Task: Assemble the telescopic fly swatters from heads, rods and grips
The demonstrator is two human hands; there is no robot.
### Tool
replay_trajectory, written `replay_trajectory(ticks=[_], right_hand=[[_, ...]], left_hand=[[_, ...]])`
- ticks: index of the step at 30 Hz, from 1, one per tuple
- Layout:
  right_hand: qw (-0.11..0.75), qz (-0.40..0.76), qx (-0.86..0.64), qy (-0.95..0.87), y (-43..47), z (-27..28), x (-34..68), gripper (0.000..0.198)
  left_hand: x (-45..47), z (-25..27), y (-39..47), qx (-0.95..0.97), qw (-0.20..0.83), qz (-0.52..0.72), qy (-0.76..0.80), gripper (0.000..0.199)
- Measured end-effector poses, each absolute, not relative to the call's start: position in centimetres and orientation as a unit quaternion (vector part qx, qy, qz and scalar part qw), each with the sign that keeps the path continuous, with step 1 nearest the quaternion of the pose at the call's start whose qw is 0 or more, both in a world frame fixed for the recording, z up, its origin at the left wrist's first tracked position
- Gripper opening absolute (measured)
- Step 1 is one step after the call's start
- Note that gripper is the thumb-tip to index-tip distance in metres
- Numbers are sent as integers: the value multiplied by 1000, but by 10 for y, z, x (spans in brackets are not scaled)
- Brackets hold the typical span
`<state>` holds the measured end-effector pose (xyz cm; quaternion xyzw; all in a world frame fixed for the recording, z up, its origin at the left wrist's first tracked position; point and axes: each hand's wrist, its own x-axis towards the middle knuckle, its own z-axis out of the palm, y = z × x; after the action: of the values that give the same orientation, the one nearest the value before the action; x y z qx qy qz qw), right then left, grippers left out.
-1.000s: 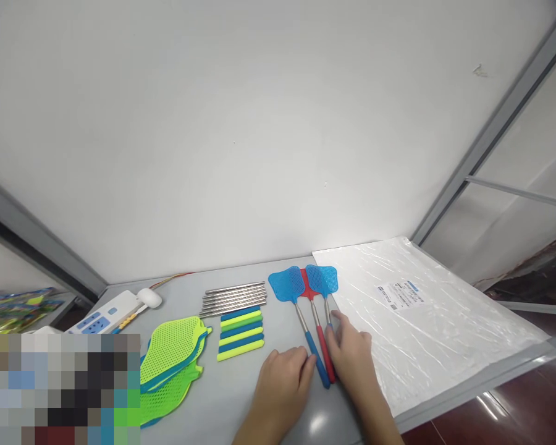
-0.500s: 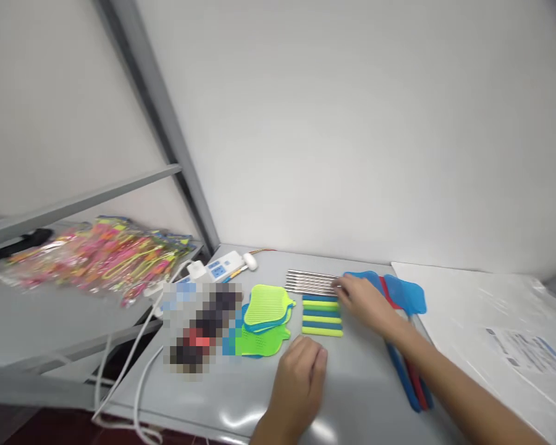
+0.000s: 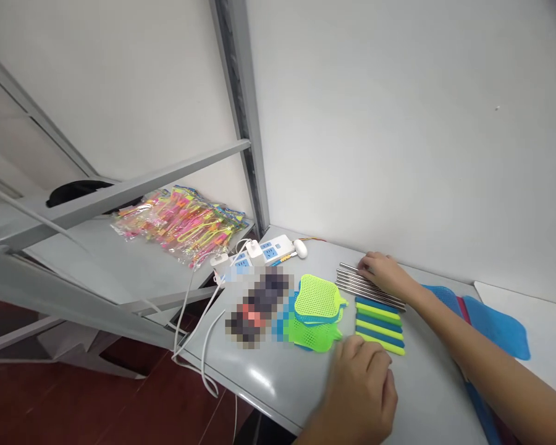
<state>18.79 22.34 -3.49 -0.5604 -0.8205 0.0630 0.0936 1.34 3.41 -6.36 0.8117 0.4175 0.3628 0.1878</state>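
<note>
My right hand (image 3: 385, 273) is at the back of a row of thin metal rods (image 3: 358, 284), its fingers closed on the rearmost rod, which lies slightly apart from the others. In front of the rods, blue and yellow-green handle tubes (image 3: 380, 327) lie side by side. My left hand (image 3: 364, 386) is curled into a loose fist on the table, close to the tubes; I see nothing held in it. Left of the tubes are stacked fly swatter heads, a yellow-green one (image 3: 317, 295) on top and a green one (image 3: 311, 337) nearer me. Blue swatters (image 3: 498, 324) lie beyond my right forearm, partly hidden.
A power strip (image 3: 278, 248) with plugs and white cables (image 3: 204, 352) occupies the table's left end. A pixelated dark patch (image 3: 259, 309) sits beside the heads. Bagged colourful items (image 3: 189, 225) lie on the left shelf, behind a metal bar (image 3: 199, 164). A wall closes the back.
My view has swung left, so the table things appear further right. My right hand has moved from the rods' right end to the rearmost rod. My left hand remains curled near the tubes.
</note>
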Motion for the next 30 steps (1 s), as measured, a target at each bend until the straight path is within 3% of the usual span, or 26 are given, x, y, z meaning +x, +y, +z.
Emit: replay_trajectory(ticks=[8,12,18,24,30], right_hand=[[191,10,-626,-756,176,12,207,29],[289,-39,-632,-718,111,31,235,26],[282,-14,-612,-739,15,5,264,19],[365,116,-675,-631,-59,-12,248,25],[572,474,-557,-371,-100,8,215,31]], left_hand=[[18,-64,32,821,179,292,457,35],[17,-64,30,830,171,281,451,25],[9,-65,22,821,126,264,490,25],[-3,-61,9,839,166,309,417,15],[-15,-44,-14,844,176,379,336,13]])
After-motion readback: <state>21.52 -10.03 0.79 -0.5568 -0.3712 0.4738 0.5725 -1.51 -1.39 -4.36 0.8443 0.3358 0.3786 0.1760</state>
